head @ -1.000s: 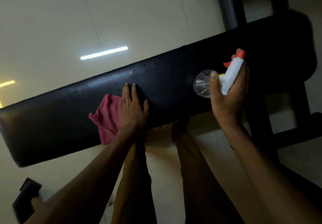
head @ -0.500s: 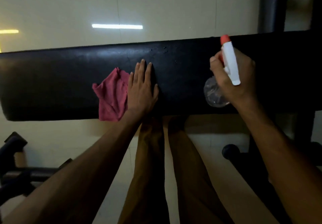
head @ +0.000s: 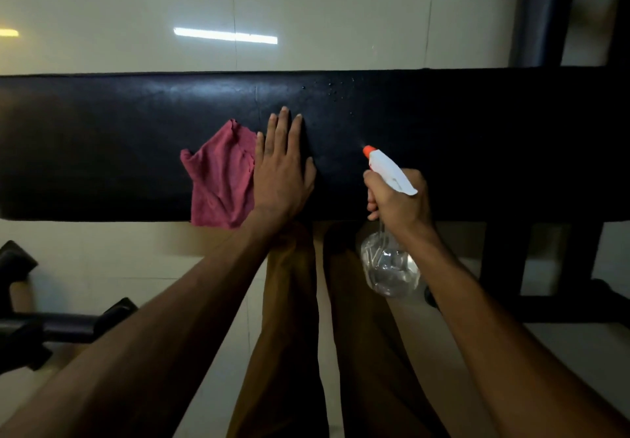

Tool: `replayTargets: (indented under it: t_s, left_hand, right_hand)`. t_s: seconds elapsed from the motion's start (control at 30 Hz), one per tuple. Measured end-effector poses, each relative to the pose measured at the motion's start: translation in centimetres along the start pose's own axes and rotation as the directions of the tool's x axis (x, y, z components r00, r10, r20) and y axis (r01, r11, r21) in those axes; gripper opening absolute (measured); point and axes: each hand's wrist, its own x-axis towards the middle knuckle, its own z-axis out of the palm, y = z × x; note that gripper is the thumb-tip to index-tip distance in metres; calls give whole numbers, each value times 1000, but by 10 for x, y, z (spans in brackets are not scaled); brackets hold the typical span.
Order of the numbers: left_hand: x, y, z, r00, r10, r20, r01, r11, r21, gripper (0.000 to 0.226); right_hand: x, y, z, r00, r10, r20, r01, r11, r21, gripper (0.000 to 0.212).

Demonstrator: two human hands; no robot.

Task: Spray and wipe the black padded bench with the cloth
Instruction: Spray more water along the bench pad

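The black padded bench point(head: 102, 144) runs across the view from left to right. A red cloth point(head: 218, 178) lies crumpled on its near half, hanging slightly over the front edge. My left hand point(head: 281, 168) rests flat on the pad, fingers together, its edge over the cloth's right side. My right hand point(head: 397, 198) grips a clear spray bottle point(head: 388, 267) by its white head, the orange nozzle aimed at the pad. Small droplets dot the pad near the far edge, right of centre.
Pale tiled floor point(head: 136, 11) surrounds the bench. The black bench frame point(head: 504, 260) stands at the right, and a dark upright post point(head: 542, 11) rises at the top right. Black equipment point(head: 41, 328) lies on the floor at the lower left. My legs stand against the bench front.
My right hand has drawn the spray bottle nearer and lower, so the bottle body now hangs in front of the bench edge. My left hand and the cloth have stayed in place.
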Motion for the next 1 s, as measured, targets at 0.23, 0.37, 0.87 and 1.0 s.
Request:
replayTargets:
  t_s: [0.23, 0.37, 0.87, 1.0]
  left_hand:
    - [0, 3, -2, 1000, -22, 11, 22, 1000, -9, 70]
    - [2, 10, 0, 1000, -23, -5, 24, 999, 22, 72]
    - [22, 95, 23, 946, 281, 162, -298, 951, 88, 78]
    - [22, 106, 27, 939, 293, 182, -319, 938, 133, 81]
  right_hand:
    - [-4, 9, -24, 994, 80, 81, -97, 964, 246, 27]
    - [-7, 14, -41, 991, 134, 9, -130, 938, 321, 36]
    - [-24, 58, -102, 958, 270, -98, -207, 886, 415, 16]
    - [-22, 61, -116, 958, 264, -113, -190, 878, 440, 20]
